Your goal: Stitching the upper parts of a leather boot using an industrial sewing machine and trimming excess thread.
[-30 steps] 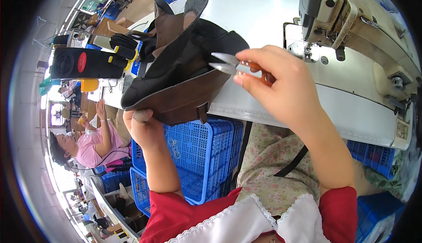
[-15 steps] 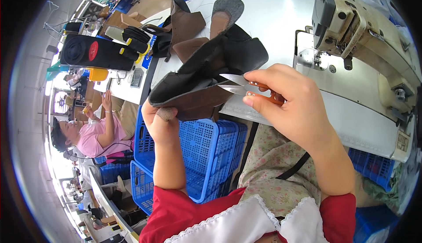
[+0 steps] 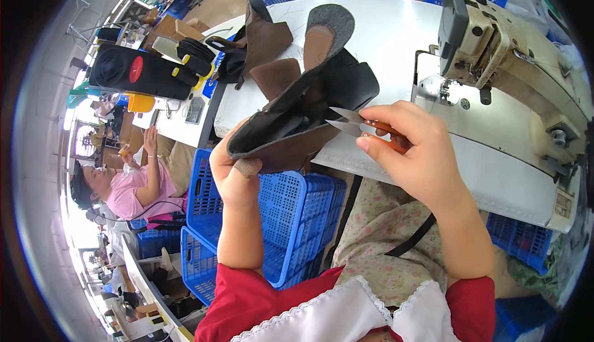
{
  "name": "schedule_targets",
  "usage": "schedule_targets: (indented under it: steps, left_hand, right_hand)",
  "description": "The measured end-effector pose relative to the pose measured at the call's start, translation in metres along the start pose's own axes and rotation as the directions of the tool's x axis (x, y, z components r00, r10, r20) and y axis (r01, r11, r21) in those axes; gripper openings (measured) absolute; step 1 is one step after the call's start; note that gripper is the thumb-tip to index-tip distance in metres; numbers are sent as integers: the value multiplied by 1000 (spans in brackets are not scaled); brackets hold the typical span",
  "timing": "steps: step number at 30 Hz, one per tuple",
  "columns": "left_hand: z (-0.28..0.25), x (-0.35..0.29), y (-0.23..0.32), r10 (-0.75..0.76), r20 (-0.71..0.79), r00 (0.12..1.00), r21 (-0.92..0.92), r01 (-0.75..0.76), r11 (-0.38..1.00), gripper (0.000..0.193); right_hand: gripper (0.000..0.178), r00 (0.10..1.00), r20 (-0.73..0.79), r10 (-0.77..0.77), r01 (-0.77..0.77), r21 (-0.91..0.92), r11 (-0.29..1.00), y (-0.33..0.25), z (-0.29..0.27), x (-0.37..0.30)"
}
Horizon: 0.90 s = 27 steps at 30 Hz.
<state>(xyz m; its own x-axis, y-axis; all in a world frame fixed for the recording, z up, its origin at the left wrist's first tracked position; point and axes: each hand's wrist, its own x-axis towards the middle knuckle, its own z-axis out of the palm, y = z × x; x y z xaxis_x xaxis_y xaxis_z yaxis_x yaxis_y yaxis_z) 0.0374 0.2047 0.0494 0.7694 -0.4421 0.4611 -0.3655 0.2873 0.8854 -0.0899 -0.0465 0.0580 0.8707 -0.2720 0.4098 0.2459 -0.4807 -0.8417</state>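
My left hand grips the near left end of a brown leather shoe upper with a black lining, its thumb wrapped in a tan covering. The upper is held up above the table's front edge, its opening facing up. In my right hand is a pair of orange-handled thread snips, pinched between thumb and fingers. Their two blades stand apart, with the tips at the upper's near rim; whether they touch it I cannot tell. More brown leather pieces with dark lining lie on the table behind the upper.
A sewing machine stands at the right of the white table. Blue crates sit below the table at the left. A black cylindrical roll is at the far left, near a seated co-worker in pink.
Both hands, with the shoe upper and the snips, have shifted slightly to the right in the picture. The snips' blades remain apart.
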Motion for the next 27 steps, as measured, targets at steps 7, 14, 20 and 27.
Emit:
schedule_targets:
  steps: [7,14,20,27]
  left_hand:
    - [-6,-14,-1,26,-37,999,-68,-29,997,47]
    - [1,-24,6,63,-18,998,182,-59,981,70]
    - [-3,-43,17,72,-113,991,217,-46,975,58]
    - [-76,-133,67,9,-506,863,528,301,794,29]
  right_hand:
    - [29,978,-52,201,-194,128,973,30,-2,-16]
    - [28,928,-113,354,-300,334,893,54,1,-24]
    - [28,883,-163,441,-369,341,864,92,1,-34]
    - [31,834,-161,528,-435,397,808,127,-1,-64]
